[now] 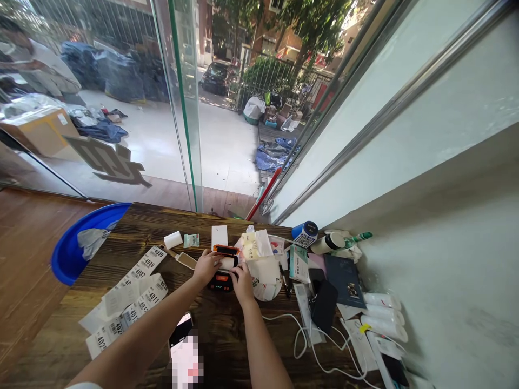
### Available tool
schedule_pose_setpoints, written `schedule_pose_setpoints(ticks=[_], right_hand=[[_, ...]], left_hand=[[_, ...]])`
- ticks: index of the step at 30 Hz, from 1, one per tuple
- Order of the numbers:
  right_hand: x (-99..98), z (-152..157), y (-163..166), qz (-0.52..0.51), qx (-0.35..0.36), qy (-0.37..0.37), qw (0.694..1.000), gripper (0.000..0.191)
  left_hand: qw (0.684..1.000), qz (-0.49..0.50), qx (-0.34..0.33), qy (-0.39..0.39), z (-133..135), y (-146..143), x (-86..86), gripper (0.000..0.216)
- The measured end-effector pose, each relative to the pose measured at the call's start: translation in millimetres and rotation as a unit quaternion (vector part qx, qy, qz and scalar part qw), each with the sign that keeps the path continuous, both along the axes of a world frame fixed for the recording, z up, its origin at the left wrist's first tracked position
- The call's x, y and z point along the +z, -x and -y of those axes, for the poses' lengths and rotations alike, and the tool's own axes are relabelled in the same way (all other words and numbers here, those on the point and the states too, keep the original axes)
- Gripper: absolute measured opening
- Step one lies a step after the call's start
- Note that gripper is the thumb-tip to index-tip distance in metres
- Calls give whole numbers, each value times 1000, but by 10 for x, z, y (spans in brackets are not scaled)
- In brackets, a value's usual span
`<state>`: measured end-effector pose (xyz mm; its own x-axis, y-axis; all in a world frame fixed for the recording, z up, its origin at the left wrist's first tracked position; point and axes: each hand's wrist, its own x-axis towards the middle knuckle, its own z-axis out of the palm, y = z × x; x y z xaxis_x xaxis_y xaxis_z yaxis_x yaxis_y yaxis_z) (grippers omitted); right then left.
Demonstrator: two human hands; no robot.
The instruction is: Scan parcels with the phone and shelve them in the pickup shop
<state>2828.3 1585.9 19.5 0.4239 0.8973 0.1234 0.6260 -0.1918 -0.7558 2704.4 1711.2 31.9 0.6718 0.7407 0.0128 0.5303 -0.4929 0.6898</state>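
A small black and orange label printer (221, 281) sits on the dark wooden table with its lid (226, 249) raised. Inside its bay lies a white paper roll (227, 263). My left hand (207, 266) grips the printer's left side, fingers bent over by the roll. On the opposite side, my right hand (243, 283) holds the printer's right edge, its fingertips close to the roll; their exact contact is too small to make out. Left of the printer lie long strips of printed number labels (140, 273). A phone (181, 329) with a lit, partly blurred screen rests below my left forearm.
Papers and packets (259, 251) lie right of the printer, near a blue QR-code speaker (305, 234), a bottle (327, 243) and a black pouch (324, 305). White cables (300, 329) trail rightward. A blue tub (65, 254) stands left; beyond the glass, a person (44, 65) bends beside a carton.
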Motion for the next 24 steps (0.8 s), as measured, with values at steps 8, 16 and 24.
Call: schedule_pose_setpoints(ticks=[8,16,24], right_hand=[[38,-55,-16,77,34,39,996,4],[119,-47,6,102,35,53,993,5],[151,47,-2,93,49,26,994,6]], left_hand=[[998,-36,-41,-32,-33,24,68,28],[994,-36,-43,-94,45,31,38,23],[981,-15,-47,-186,33,140,180,31]])
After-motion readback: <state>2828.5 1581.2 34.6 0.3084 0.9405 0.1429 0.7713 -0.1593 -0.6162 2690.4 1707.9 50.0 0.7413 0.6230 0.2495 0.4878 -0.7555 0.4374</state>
